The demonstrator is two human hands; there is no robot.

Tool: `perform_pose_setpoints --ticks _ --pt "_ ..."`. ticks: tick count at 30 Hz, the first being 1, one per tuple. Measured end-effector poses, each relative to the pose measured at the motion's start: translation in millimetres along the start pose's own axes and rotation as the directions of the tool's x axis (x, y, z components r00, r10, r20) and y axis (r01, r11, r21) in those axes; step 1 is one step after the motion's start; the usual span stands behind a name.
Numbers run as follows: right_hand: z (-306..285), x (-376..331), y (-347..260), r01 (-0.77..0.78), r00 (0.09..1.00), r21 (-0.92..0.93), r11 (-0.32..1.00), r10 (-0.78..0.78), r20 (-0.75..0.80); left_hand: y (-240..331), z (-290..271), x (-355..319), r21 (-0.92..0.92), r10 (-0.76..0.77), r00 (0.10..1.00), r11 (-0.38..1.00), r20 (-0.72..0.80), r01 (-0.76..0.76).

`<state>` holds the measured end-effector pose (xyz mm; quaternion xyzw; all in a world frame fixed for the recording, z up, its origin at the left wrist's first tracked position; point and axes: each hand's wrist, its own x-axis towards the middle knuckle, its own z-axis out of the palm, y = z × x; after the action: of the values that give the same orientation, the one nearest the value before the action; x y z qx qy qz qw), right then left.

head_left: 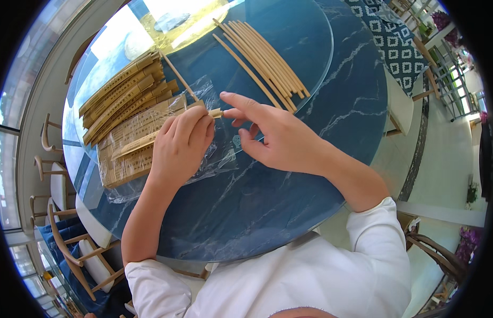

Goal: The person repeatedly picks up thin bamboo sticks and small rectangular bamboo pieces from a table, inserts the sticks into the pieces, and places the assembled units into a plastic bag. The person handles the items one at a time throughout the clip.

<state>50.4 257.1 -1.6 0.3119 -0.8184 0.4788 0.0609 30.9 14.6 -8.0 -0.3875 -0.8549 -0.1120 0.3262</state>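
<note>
My left hand (180,140) is closed around a narrow brown paper chopstick sleeve (135,146), whose end sticks out past the fingers on the right. Beside that end is my right hand (273,127), fingers apart and index finger stretched out; a fingertip is at or very near the sleeve's tip. A lone wooden chopstick (178,75) slants down to my left fingers; whether they touch it is hidden. Under the left hand lies a clear plastic bag (217,153) with flat printed sleeves (122,172) in it. Several fuller sleeves (124,87) are piled just beyond.
Bare wooden chopsticks (262,61) lie side by side on the glass turntable (315,47), at the far right. It sits on a round blue marbled table (246,212). Wooden chairs (87,254) stand at the left, and a patterned cloth (395,47) hangs beyond the table.
</note>
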Motion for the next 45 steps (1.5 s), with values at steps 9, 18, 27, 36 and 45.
perform_pose_setpoints --ticks 9,18,27,36,45 --pt "-5.4 0.1 -1.0 -0.031 0.999 0.028 0.999 0.03 0.043 1.4 2.7 0.1 -0.022 -0.014 1.0 1.0 0.021 0.014" --pt "2.4 0.5 -5.1 -0.004 0.998 -0.015 1.0 0.004 0.06 2.6 -0.9 -3.3 -0.043 -0.004 0.999 0.999 0.036 0.005" --pt "8.1 0.5 2.4 0.022 0.999 0.001 1.0 -0.022 0.028 2.5 -2.3 -3.6 -0.08 -0.031 0.999 0.996 0.024 0.033" --pt "5.1 0.9 3.7 0.041 0.999 -0.006 0.999 -0.041 0.023 3.8 -4.3 2.3 -0.079 -0.035 0.999 0.996 0.021 0.036" --pt "7.1 -0.2 -1.9 0.004 1.0 -0.005 1.0 -0.004 0.023 1.7 -6.5 0.5 -0.061 -0.011 1.0 0.998 -0.005 0.011"
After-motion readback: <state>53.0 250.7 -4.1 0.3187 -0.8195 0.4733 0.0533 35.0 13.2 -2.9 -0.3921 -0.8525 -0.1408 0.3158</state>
